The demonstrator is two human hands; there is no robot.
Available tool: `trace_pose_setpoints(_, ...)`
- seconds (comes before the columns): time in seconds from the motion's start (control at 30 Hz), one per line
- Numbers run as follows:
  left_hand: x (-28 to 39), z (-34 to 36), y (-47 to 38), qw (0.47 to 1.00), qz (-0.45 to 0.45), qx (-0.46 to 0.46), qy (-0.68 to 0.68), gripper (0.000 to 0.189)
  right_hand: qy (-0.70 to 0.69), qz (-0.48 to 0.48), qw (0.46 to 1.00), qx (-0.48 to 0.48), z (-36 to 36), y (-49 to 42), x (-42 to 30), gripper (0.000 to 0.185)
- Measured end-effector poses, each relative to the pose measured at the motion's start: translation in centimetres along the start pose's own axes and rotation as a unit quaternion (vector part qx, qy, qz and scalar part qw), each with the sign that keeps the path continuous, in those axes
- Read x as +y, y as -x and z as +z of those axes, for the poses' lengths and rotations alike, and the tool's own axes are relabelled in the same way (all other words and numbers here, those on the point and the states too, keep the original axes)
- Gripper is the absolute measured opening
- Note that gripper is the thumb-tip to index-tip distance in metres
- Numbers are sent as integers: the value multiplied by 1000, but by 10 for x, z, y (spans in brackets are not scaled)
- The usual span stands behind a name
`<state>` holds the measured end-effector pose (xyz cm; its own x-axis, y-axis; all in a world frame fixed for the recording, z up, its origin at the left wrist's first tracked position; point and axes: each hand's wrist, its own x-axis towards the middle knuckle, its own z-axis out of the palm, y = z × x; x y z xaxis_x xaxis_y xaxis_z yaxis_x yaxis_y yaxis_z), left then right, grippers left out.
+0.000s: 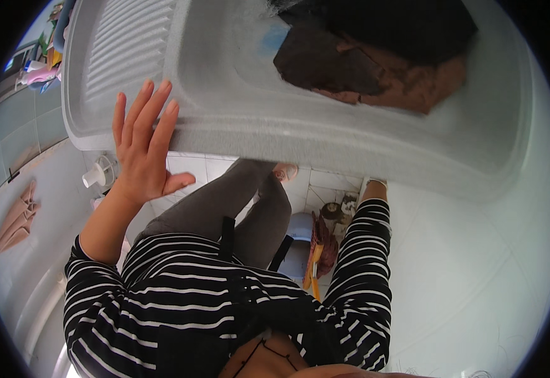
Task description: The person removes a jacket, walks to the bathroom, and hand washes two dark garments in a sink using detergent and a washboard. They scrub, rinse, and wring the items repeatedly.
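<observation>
My left hand (145, 141) is raised with its back up and its fingers spread, holding nothing. Its fingertips overlap the front edge of a grey laundry sink (275, 137), near the ribbed washboard (128, 42); whether they touch it, I cannot tell. Black and brown wet cloth (374, 71) lies in the basin, with clear splashing water (282, 5) by its upper left edge. My right arm, in a striped sleeve, reaches down at the sink's right part; the hand is out of view behind the sink's edge, only the wrist showing.
Beneath the sink, a blue plastic stool or tub (298, 257) stands beside a dark red thing with a yellow handle (317, 264). A round floor drain (331, 210) is nearby. A folded pinkish cloth (19, 219) is at the left, and bottles (41, 73) stand at upper left.
</observation>
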<state>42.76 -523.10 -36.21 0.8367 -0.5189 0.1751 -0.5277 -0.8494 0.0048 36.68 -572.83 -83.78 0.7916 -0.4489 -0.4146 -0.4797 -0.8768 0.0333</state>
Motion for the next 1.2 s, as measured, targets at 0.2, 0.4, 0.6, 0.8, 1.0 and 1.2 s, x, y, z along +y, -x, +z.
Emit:
trace_pose_setpoints(0.2,9,0,7,999,23,22,-11,92,-13,56,998,-21,34,-35,2,33)
trace_pose_setpoints(0.4,16,-5,9,999,28,4,-18,94,-16,69,997,-31,56,-54,-1,32)
trace_pose_setpoints(0.6,16,-8,6,1000,23,-5,-19,95,-22,70,996,-41,72,-68,-4,32)
trace_pose_setpoints(0.8,20,-10,5,1000,15,-16,-12,97,-33,74,996,-48,81,-78,-10,31)
trace_pose_setpoints(1.0,22,-10,5,1000,12,-14,-23,95,-49,72,995,-50,87,-86,-17,31)
trace_pose_setpoints(1.2,21,-7,5,1000,10,-1,-19,94,-67,73,994,-49,88,-81,-20,31)
